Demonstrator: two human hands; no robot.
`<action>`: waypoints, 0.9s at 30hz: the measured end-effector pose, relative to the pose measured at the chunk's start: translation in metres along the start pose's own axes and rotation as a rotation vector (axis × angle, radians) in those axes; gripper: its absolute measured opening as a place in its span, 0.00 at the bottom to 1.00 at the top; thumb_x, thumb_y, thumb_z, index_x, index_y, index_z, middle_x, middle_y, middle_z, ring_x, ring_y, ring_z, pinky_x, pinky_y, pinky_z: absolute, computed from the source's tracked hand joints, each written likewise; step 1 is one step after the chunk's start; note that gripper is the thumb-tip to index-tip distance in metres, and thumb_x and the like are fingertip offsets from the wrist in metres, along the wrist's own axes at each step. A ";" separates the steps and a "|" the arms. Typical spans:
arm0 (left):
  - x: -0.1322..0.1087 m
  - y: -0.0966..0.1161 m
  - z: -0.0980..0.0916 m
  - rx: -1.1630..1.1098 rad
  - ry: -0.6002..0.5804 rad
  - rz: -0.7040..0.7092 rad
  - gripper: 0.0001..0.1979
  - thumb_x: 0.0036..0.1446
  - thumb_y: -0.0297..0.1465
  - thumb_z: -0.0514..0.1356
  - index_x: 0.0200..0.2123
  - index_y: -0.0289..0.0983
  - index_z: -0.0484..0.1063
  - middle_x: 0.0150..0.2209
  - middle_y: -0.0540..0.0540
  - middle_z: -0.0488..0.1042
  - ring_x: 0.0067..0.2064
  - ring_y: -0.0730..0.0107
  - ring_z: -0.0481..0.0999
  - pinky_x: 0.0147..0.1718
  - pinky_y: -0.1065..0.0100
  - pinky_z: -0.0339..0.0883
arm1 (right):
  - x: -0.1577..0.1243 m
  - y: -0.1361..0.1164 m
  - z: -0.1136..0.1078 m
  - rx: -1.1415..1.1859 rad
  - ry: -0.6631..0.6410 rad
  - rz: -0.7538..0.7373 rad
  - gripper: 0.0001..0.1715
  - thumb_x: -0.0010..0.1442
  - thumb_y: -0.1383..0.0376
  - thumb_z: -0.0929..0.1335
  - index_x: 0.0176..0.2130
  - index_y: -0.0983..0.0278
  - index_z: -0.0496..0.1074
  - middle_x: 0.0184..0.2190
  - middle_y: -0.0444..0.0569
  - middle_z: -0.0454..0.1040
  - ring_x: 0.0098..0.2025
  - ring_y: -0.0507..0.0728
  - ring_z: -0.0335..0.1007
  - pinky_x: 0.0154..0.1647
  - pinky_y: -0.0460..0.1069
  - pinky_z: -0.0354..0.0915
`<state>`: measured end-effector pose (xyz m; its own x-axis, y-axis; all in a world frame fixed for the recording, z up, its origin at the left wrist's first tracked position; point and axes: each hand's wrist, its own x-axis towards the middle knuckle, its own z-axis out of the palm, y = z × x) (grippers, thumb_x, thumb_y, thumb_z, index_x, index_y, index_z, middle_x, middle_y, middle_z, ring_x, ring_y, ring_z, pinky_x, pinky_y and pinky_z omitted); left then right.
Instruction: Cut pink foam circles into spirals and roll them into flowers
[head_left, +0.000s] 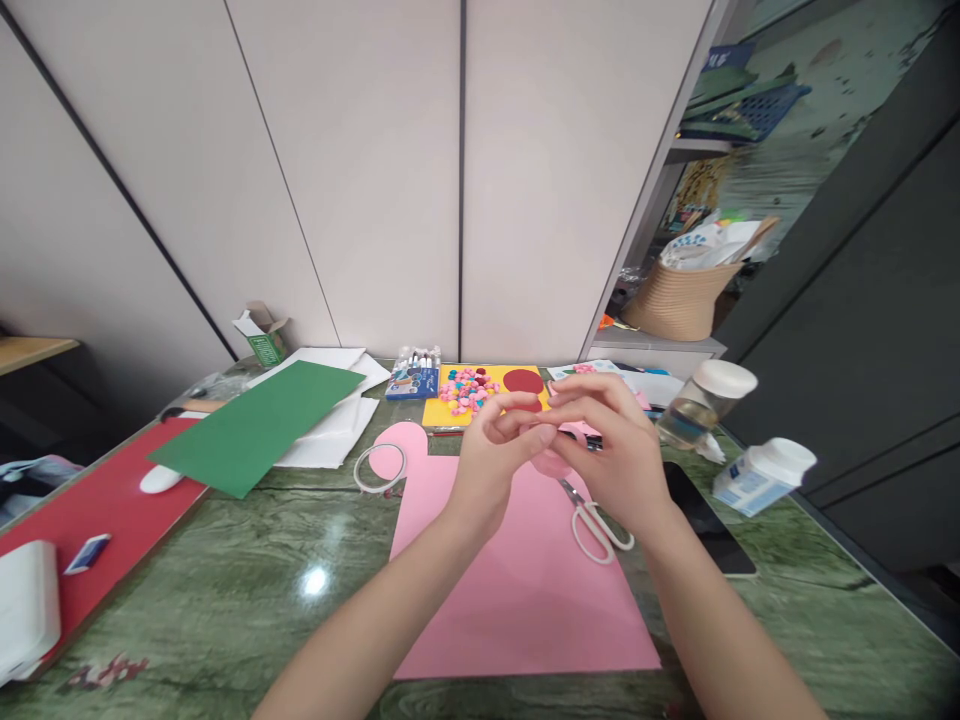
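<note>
My left hand (491, 455) and my right hand (611, 440) meet over a large pink sheet (517, 590), fingertips pinched together. Just beneath the fingers shows a rounded pink paper piece (551, 463), which both hands appear to hold; most of it is hidden. White-handled scissors (592, 530) lie on the sheet below my right hand, their blades partly covered. Left of the sheet are a pink paper circle (388, 455) and a white ring (379, 487) that looks like a tape roll. Behind my hands, small coloured pompoms (469, 390) and a dark red circle (523, 382) rest on yellow paper (435, 412).
Green paper (259, 425) overlaps white sheets (322, 435) and a red sheet (112, 500) on the left. A marker pack (414, 375) stands at the back. To the right are a dark phone (709, 525), a capped jar (705, 405) and a white bottle (763, 477).
</note>
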<state>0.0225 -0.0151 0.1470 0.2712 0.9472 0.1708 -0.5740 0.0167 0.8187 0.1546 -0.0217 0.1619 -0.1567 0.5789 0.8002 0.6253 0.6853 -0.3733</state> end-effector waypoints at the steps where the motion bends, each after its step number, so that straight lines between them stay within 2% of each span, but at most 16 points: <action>1: 0.000 0.000 0.000 -0.001 0.006 -0.004 0.16 0.44 0.28 0.66 0.38 0.40 0.67 0.30 0.50 0.74 0.31 0.71 0.74 0.32 0.67 0.67 | 0.000 0.000 0.000 0.000 0.009 0.005 0.08 0.53 0.72 0.67 0.32 0.58 0.71 0.41 0.48 0.66 0.42 0.56 0.68 0.43 0.55 0.67; 8: 0.000 -0.005 0.001 -0.022 -0.009 -0.047 0.15 0.43 0.28 0.66 0.37 0.39 0.68 0.28 0.52 0.73 0.25 0.77 0.71 0.26 0.73 0.64 | 0.001 0.000 0.001 -0.011 -0.006 0.035 0.12 0.48 0.75 0.69 0.26 0.60 0.64 0.38 0.46 0.67 0.43 0.56 0.67 0.44 0.54 0.66; 12: 0.000 -0.006 0.002 -0.040 0.024 -0.035 0.15 0.42 0.27 0.67 0.36 0.39 0.68 0.28 0.52 0.73 0.28 0.75 0.72 0.28 0.72 0.65 | 0.001 0.000 0.002 -0.029 -0.011 0.026 0.11 0.48 0.75 0.69 0.27 0.60 0.64 0.38 0.46 0.67 0.43 0.56 0.66 0.44 0.54 0.65; 19: 0.000 0.000 -0.001 -0.066 0.064 -0.035 0.14 0.43 0.26 0.65 0.36 0.39 0.68 0.27 0.53 0.71 0.28 0.77 0.70 0.31 0.72 0.63 | 0.002 -0.001 -0.002 -0.019 -0.076 -0.010 0.11 0.53 0.73 0.67 0.36 0.58 0.71 0.41 0.47 0.67 0.45 0.55 0.66 0.45 0.52 0.65; 24: 0.001 0.003 -0.004 0.010 0.057 -0.062 0.15 0.44 0.27 0.64 0.38 0.40 0.68 0.28 0.52 0.70 0.28 0.76 0.70 0.30 0.72 0.62 | 0.002 -0.001 -0.007 -0.010 -0.224 -0.054 0.16 0.58 0.72 0.64 0.44 0.56 0.71 0.45 0.48 0.67 0.49 0.55 0.64 0.47 0.53 0.64; 27: 0.002 0.003 -0.003 -0.005 0.028 -0.055 0.15 0.45 0.27 0.64 0.38 0.39 0.68 0.28 0.52 0.71 0.30 0.75 0.71 0.33 0.71 0.63 | 0.002 -0.001 -0.005 0.003 -0.225 -0.059 0.18 0.58 0.73 0.63 0.45 0.55 0.70 0.46 0.48 0.66 0.49 0.55 0.64 0.47 0.53 0.64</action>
<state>0.0186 -0.0121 0.1482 0.2808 0.9534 0.1102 -0.5626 0.0705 0.8237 0.1576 -0.0237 0.1661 -0.3597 0.6213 0.6961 0.6076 0.7222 -0.3305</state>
